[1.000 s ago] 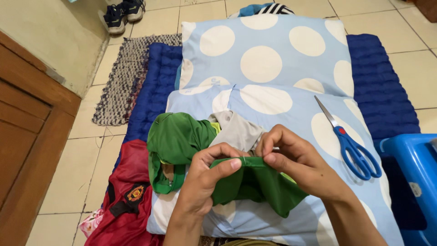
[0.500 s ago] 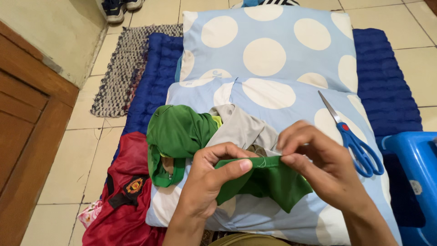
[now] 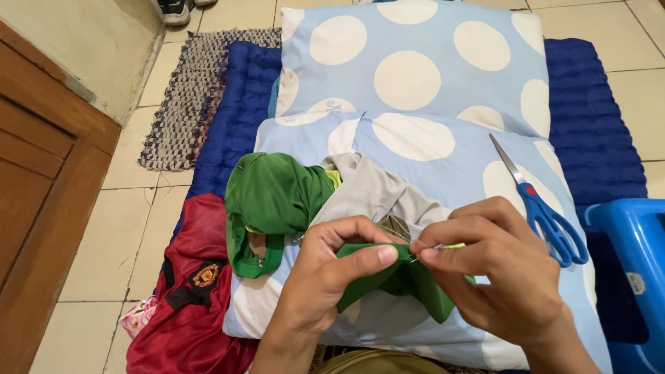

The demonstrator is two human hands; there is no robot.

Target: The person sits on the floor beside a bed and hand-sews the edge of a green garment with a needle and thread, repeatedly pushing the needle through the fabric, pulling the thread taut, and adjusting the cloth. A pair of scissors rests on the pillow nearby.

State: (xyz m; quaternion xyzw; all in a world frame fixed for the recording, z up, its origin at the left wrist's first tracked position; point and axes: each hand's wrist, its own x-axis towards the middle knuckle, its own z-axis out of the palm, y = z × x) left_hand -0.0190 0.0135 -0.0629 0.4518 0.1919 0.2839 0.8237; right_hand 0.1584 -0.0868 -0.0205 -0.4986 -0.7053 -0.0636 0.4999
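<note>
Over at the far left, around nine o'clock, a brown wooden door (image 3: 41, 208) stands against the tiled floor (image 3: 118, 235), with a woven grey rug (image 3: 187, 97) up at eleven o'clock. Next comes a red jersey (image 3: 194, 291) crumpled at seven o'clock, its edge tucked against the near polka-dot pillow (image 3: 429, 152), which lies on a dark blue quilted mat (image 3: 235, 104) in front of a second polka-dot pillow (image 3: 415, 62) at twelve o'clock. On the near pillow sits a bunched green garment (image 3: 277, 197), touching a grey cloth (image 3: 374, 194) just to its right. At six o'clock the left hand (image 3: 325, 277) curls around a folded strip of green fabric (image 3: 409, 284), thumb pressed flat on top and fingers underneath, holding it taut. Just to its right the right hand (image 3: 499, 270) has thumb and forefinger pressed together on a thin needle (image 3: 426, 247) at the fabric's upper edge; the two hands nearly touch there. Beyond, at three o'clock, blue-handled scissors (image 3: 547, 211) lie shut on the pillow, apart from the hands, and a blue plastic stool (image 3: 634, 270) stands at the right edge.
</note>
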